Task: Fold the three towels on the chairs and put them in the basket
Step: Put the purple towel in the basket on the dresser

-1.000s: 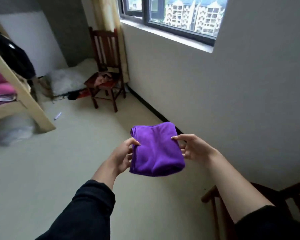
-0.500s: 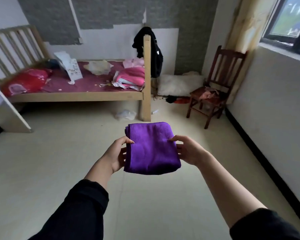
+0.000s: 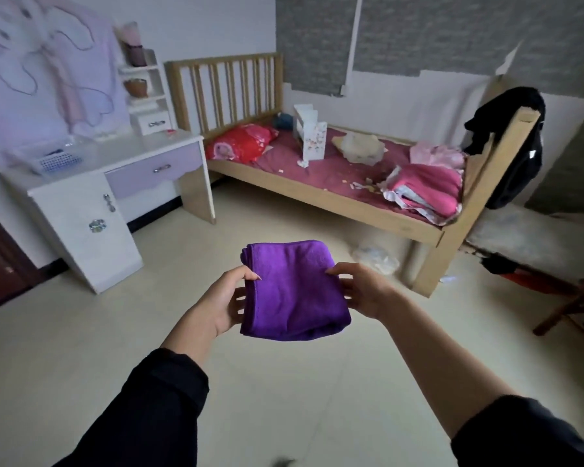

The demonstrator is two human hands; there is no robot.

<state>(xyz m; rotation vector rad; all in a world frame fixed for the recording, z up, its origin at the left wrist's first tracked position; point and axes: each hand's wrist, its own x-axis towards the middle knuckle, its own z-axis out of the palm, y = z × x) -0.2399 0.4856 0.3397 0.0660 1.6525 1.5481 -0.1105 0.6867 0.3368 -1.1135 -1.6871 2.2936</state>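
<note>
Wooden bed [image 3: 334, 193] and white desk [image 3: 115, 170] at back; blue-and-clear basket [image 3: 56, 160] on the desk. Folded purple towel [image 3: 294, 291] held flat in mid-air over the floor, between both hands. Left hand [image 3: 221, 303] and right hand [image 3: 363, 291] each clamp a side edge, thumb on top, fingers underneath. Arms extended forward.

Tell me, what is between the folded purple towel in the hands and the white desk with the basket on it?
Only bare floor, as the head view shows. The purple towel is held in the air, apart from the white desk.
</note>
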